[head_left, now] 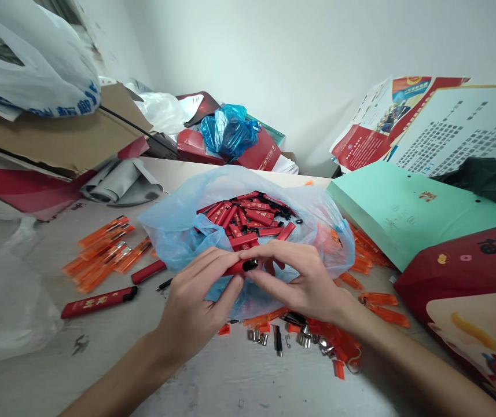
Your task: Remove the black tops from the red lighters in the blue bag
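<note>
A red lighter with a black end lies across the fingertips of both hands, above the near edge of a blue plastic bag. My left hand pinches its red body between thumb and fingers. Against the black end, my right hand is closed, its thumb and index finger touching it. Inside the bag is a heap of red lighter bodies with gold print and small black parts. Left of my hands, a red lighter with a black top rests on the table, beside another red one.
Orange transparent lighter bodies lie at the left, and more orange ones at the right. Metal caps and small parts are scattered in front. A mint-green box and a red box stand at the right; cardboard is back left.
</note>
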Demonstrator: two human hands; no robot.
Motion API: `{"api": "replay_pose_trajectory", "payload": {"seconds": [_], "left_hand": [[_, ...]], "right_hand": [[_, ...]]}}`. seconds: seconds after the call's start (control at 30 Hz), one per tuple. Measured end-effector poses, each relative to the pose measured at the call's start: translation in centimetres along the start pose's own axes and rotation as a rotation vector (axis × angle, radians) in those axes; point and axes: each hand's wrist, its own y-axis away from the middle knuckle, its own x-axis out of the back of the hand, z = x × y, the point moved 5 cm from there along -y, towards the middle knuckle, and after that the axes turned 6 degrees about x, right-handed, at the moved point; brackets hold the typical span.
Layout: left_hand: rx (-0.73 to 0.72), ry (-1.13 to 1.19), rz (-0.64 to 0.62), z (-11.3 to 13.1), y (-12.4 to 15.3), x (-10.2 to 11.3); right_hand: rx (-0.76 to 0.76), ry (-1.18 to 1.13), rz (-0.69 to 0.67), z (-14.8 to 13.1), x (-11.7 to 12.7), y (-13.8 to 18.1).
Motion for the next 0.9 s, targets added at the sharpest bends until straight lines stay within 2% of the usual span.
{"api": "replay_pose_trajectory", "payload": {"seconds": [0.27,0.9], "left_hand": [[0.049,0.019,-0.055,0.01,0.25,-0.1],[0.003,-0.016,-0.005,0.24,0.07,0.02]], "right_hand": [[0.003,0.001,0.036,-0.65,-0.2,-0.17],[-0.047,-0.041,0.038,-0.03,-0.23,0.06]]}}
